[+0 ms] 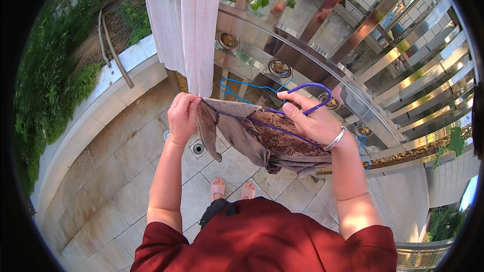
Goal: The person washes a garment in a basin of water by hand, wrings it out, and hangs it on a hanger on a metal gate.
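A brown, dark-patterned garment (pixel 280 132) stretches between my hands in front of me. My left hand (pixel 182 115) pinches its left edge, with a corner of cloth hanging down below the fingers. A purple clothes hanger (pixel 321 87) lies with its lower part against the garment, partly inside the cloth. My right hand (pixel 315 119), with a silver bangle (pixel 336 138) at the wrist, holds the hanger near the base of its hook, which curves above the hand. How much of the hanger is inside the garment is hidden by the fabric.
A metal railing gate (pixel 302 45) stands just ahead. Blue hangers (pixel 242 84) hang there, and a pale pink cloth (pixel 196 26) hangs left of them. A curved tiled planter wall (pixel 113 98) runs along the left. A floor drain (pixel 198 149) is below.
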The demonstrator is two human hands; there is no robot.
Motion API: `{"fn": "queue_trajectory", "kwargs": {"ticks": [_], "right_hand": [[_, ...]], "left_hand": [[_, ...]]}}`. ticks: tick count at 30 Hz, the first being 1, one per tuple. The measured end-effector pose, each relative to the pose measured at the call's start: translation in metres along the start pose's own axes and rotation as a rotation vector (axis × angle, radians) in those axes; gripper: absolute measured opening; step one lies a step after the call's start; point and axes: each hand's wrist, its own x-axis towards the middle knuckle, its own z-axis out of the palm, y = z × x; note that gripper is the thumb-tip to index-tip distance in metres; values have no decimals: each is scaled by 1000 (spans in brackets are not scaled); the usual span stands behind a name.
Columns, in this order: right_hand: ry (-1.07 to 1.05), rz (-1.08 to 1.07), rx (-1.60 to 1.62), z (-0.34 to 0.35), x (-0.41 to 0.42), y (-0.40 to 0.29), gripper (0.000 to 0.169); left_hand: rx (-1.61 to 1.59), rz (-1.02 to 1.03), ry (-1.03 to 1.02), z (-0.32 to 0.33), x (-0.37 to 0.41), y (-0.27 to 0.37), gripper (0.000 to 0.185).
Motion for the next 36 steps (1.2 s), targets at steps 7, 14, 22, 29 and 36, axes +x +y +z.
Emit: {"fn": "queue_trajectory", "kwargs": {"ticks": [7,14,22,29,36], "right_hand": [[-45,34,41,-32,-15,-1,29],[30,-52,96,-66,-26,-33,33],[591,-177,-701,-112,-102,8,57],[905,-332,-1188,-102,-136,-2,76],[1280,-474,-1399,-142,-135,-12,63]], "left_hand": [[143,249,-71,8,41,51,17],[-59,483,-194,46,86,111,19],[-111,443,39,41,148,141,18],[-202,439,49,30,189,175,18],[-252,360,4,25,231,215,19]]}}
